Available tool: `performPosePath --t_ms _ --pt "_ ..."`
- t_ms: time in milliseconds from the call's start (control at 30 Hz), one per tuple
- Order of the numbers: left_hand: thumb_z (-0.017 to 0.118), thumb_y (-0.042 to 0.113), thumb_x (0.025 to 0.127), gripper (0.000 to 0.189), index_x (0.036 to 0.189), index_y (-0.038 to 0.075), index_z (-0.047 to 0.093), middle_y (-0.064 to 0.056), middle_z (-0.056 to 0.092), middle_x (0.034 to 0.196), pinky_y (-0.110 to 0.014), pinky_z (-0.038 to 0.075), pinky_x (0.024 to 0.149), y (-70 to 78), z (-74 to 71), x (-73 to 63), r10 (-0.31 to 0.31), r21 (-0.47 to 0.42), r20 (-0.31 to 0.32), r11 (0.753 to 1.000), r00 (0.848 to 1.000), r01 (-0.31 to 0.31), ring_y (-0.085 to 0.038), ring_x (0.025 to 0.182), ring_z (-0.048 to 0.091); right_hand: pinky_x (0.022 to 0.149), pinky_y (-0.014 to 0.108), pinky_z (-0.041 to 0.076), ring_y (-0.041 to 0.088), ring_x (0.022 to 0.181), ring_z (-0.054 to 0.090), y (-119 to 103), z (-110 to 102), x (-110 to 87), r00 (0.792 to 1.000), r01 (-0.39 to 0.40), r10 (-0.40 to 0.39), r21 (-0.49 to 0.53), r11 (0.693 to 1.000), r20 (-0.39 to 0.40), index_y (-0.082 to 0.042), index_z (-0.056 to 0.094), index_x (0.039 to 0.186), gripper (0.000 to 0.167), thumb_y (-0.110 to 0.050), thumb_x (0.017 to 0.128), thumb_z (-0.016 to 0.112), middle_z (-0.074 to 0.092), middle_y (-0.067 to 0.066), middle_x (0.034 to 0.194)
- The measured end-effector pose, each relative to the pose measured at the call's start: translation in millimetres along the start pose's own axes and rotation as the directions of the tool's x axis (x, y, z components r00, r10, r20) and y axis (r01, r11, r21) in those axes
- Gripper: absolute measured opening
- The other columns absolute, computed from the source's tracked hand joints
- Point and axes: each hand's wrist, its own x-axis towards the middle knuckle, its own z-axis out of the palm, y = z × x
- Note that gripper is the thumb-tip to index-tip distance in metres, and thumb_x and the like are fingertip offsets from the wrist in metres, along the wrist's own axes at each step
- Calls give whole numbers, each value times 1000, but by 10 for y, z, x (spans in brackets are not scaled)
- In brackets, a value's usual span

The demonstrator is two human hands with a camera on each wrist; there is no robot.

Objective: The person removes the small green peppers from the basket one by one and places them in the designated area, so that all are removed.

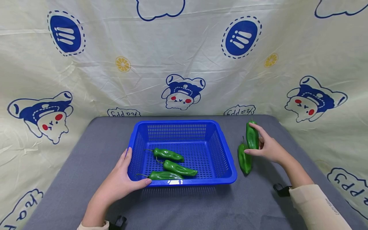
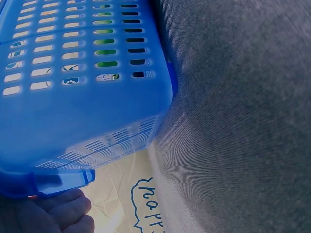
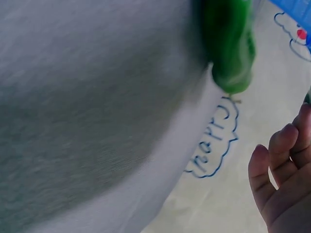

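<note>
A blue plastic basket with slotted walls stands on the table, and inside it lie three green peppers: one at the back, one in the middle and one against the front wall. My left hand grips the basket's front left corner, thumb on the front rim and fingers at the left side; the left wrist view shows bent fingers by the rim. Right of the basket, my right hand holds a green pepper between thumb and fingers. Another green pepper lies on the table beneath it.
Grey cloth covers the table. Behind and at both sides hangs a pale printed curtain. Dark straps show near both wrists, the right one beside a beige sleeve.
</note>
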Motion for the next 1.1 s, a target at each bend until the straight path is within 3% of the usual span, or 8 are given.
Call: performPosePath --t_ms 333,567,700,833,1100 --pt "76 66 73 131 160 15 -6 -18 1 167 -68 32 109 3 0 0 -4 6 0 1000 1000 4 -50 148 18 46 28 39 9 50 43 279 -28 -88 999 -45 46 -40 998 13 -32 7 160 107 -37 82 81 47 0 61" --pt "75 68 72 131 160 15 -6 -18 0 167 -69 32 109 -3 10 24 -19 10 13 1000 1000 19 -50 148 18 51 29 40 12 54 46 419 -52 -140 988 -116 121 -52 992 95 -27 5 160 109 -39 82 81 50 3 65" --pt "75 69 72 131 160 15 -5 -18 1 167 -70 33 108 1 15 27 -21 16 10 1000 1000 21 -51 147 21 61 30 46 17 70 57 462 -38 -144 973 -151 151 -15 988 175 -24 5 160 108 -36 83 80 58 17 92" --pt "76 68 72 131 161 15 -4 -18 1 167 -70 33 108 -10 18 22 -20 13 3 1000 1000 20 -51 147 21 75 33 48 23 92 61 473 -3 -131 952 -163 155 8 987 263 -16 6 160 106 -35 85 79 47 28 123" --pt "76 68 73 130 160 15 -5 -19 1 167 -70 34 107 5 -1 8 -19 13 10 1000 1000 19 -52 147 21 89 44 48 35 111 61 450 39 -143 928 -178 187 -58 982 323 -10 6 159 108 -38 84 79 43 35 136"
